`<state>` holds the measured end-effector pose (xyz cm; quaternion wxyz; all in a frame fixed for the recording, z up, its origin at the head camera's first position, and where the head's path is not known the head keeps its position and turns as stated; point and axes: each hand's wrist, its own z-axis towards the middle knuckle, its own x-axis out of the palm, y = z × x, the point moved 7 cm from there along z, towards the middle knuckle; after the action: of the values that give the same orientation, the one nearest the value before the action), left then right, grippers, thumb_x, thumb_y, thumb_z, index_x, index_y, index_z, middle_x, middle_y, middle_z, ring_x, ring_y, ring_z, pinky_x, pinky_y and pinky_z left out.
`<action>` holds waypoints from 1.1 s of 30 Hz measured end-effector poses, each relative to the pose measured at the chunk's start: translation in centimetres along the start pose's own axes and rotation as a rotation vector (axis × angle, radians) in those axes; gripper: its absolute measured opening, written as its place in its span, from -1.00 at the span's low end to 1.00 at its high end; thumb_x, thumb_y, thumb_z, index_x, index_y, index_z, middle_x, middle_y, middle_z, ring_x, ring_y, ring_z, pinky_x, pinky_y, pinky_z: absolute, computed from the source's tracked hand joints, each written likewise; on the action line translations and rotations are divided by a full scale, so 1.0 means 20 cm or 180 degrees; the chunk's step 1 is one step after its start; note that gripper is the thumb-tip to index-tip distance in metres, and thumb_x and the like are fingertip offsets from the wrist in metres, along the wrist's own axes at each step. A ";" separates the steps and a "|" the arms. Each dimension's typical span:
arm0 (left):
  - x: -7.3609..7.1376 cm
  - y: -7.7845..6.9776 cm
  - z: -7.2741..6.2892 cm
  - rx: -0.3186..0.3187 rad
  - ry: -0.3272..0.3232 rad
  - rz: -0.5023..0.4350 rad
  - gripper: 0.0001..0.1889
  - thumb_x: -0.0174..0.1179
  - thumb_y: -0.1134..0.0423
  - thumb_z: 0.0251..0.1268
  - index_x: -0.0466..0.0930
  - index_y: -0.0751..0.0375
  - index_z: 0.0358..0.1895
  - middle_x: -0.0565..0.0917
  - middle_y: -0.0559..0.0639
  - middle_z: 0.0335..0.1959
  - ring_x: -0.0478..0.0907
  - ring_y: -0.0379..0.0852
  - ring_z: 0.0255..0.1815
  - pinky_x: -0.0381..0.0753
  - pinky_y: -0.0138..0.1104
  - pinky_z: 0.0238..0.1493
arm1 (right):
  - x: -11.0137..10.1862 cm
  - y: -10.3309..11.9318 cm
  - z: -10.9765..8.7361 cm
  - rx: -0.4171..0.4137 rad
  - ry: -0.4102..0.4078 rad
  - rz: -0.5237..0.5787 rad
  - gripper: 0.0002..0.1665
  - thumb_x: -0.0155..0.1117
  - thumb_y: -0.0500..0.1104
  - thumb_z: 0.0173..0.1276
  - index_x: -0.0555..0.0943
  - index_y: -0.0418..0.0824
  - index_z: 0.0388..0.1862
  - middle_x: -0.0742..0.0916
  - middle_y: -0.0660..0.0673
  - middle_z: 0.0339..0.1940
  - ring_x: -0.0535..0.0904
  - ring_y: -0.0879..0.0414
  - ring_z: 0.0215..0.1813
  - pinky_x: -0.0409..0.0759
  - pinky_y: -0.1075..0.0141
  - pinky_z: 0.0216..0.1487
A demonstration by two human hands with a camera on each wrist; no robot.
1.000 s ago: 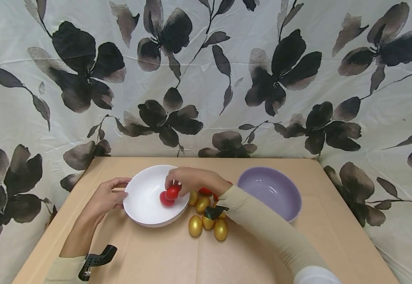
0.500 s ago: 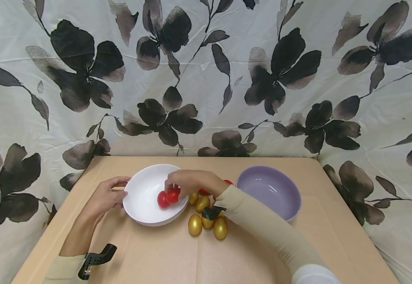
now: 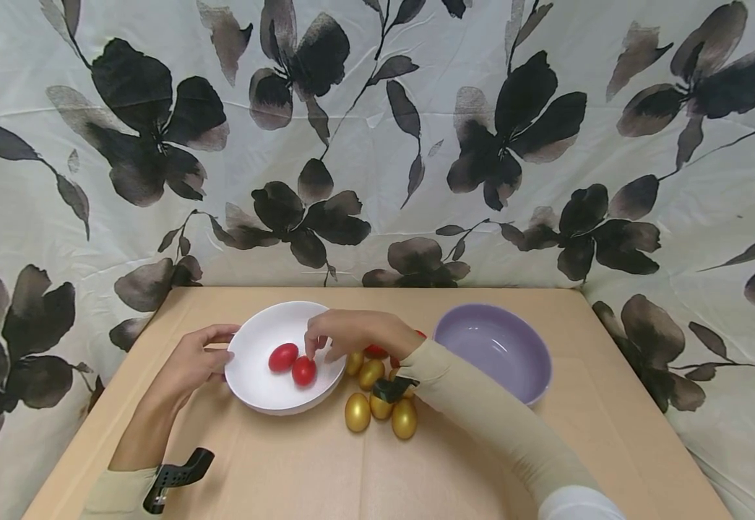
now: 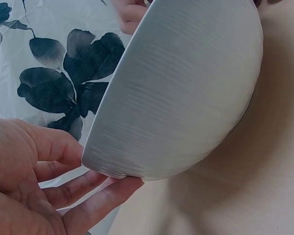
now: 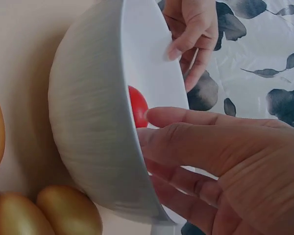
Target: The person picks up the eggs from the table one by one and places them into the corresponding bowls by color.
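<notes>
In the head view two glossy red eggs lie inside a white bowl, side by side. My right hand hovers over the bowl's right side, thumb and fingers spread, its fingertips just beside the nearer red egg. In the right wrist view those fingertips reach past the rim, close to a red egg. My left hand holds the bowl's left rim; in the left wrist view its fingers touch the bowl's outer wall.
Several gold eggs lie on the table to the right of the bowl, under my right wrist. More red eggs show partly behind that wrist. A purple bowl stands at the right. Floral cloth hangs behind.
The red egg my right fingers held is now released in the white bowl. The other red egg has shifted left. My left hand stays at the rim.
</notes>
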<state>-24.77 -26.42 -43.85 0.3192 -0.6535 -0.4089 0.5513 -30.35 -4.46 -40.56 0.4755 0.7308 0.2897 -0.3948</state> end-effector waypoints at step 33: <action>0.00 0.00 0.00 0.0062 0.0007 -0.0039 -0.43 0.11 0.43 0.42 0.29 0.40 0.47 0.39 0.46 0.36 0.59 0.29 0.17 0.77 -0.15 -0.15 | -0.14 -0.20 -0.26 0.0196 -0.0536 0.0753 -0.65 0.39 -0.32 0.34 0.69 -0.26 0.10 0.71 -0.19 0.11 0.64 0.01 0.14 0.66 0.11 0.19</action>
<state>-24.66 -26.47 -43.91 0.3293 -0.6485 -0.4071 0.5525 -33.40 1.74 -38.76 0.5187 0.7384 0.1484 -0.4046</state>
